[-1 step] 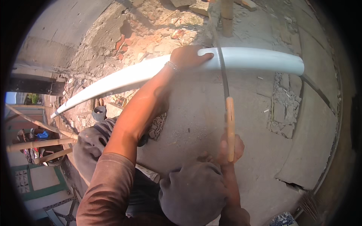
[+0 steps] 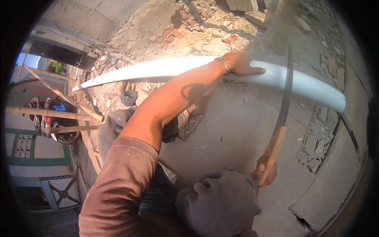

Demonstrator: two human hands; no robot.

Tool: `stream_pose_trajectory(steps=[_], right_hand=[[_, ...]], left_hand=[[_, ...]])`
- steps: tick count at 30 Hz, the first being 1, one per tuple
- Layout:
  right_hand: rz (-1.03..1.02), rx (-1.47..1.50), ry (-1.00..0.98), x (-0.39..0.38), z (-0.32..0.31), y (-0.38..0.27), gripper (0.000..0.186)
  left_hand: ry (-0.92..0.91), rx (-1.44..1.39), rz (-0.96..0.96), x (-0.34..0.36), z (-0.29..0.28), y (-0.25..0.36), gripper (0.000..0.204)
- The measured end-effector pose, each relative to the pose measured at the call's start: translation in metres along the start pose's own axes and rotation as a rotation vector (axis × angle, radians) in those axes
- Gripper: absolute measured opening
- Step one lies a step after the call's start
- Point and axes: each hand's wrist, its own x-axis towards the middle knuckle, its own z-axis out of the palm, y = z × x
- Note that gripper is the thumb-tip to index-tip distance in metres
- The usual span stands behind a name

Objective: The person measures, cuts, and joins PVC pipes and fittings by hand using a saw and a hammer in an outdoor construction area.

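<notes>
A long white plastic pipe (image 2: 166,66) stretches across the view from left to right. My left hand (image 2: 241,64), with a bracelet at the wrist, grips it from above right of its middle, thumb pointing right. A handsaw (image 2: 285,94) with a dark, narrow blade crosses the pipe a little to the right of that hand. Whether its teeth sit in a cut I cannot tell. Lower down, my right hand (image 2: 267,173) is closed round the saw's light wooden handle (image 2: 273,156); some of its fingers are hidden behind it. Dark cloth covers my knees (image 2: 221,201).
Broken concrete and brick rubble (image 2: 213,33) lies beyond the pipe. A small grey cup-like container (image 2: 128,98) stands near my left knee. Bamboo poles (image 2: 55,113) and a motorcycle (image 2: 51,118) are at the left. A broken strip of concrete (image 2: 316,142) lies at the right.
The view has turned, so the pipe, both hands and the saw appear further right. The saw's handle looks lower and more tilted. Both grips stay the same.
</notes>
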Motion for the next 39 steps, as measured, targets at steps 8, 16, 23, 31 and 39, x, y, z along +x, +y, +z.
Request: stream_pose_trajectory(steps=[8,16,23,31,39], right_hand=[[0.367,-0.328,0.219,-0.033,-0.053,0.061,0.045],[0.413,-0.527,0.124,-0.034,-0.046,0.113,0.044],[0.410,-0.715,0.074,-0.025,-0.061,0.146,0.045],[0.380,-0.810,-0.043,-0.030,-0.065,0.140,0.045],[-0.098,-0.503,-0.588,0.047,-0.047,0.004,0.058]], left_hand=[[0.255,0.149,-0.165,-0.096,-0.114,-0.140,0.070],[0.493,-0.115,-1.569,-0.385,0.060,-0.364,0.078],[0.395,-0.270,-1.589,-0.525,0.200,-0.310,0.098],[0.337,-0.535,-1.774,-0.537,0.272,-0.179,0.127],[0.981,-0.701,-0.858,-0.332,-0.069,-0.182,0.091]])
